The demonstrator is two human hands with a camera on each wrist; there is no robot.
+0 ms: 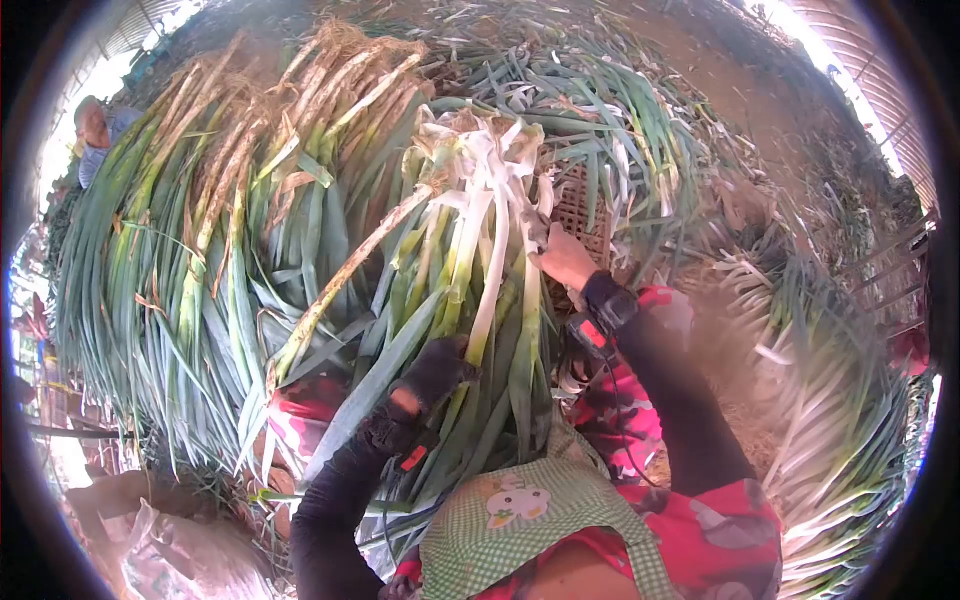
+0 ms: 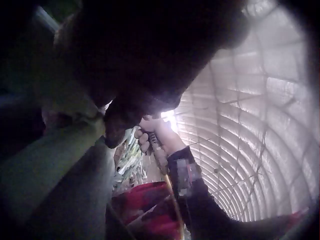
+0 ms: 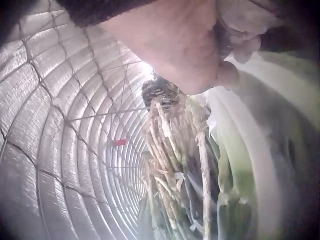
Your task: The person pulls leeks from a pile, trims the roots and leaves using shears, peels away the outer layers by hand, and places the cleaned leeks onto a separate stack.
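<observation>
My left hand (image 1: 435, 375), in a dark glove with bare fingertips, grips several long green onions (image 1: 490, 270) low on their stalks, the leaves hanging over my lap. Their pale root ends point up and away, with whitish outer skins (image 1: 500, 150) flared loose around them. My right hand (image 1: 565, 257) is beside these upper ends. In the left wrist view its fingers curl round a slim grey air gun (image 2: 159, 155) with a yellow hose. The right wrist view shows that hand (image 3: 175, 45) close against the pale stalks; its fingertips are partly hidden.
Unpeeled green onions (image 1: 200, 240) with brown roots are heaped at left. A woven basket (image 1: 585, 210) stands behind my right hand. Peeled white stalks (image 1: 830, 400) lie in a long row at right. Leaf scraps cover the ground ahead. Another person (image 1: 95, 135) is at far left.
</observation>
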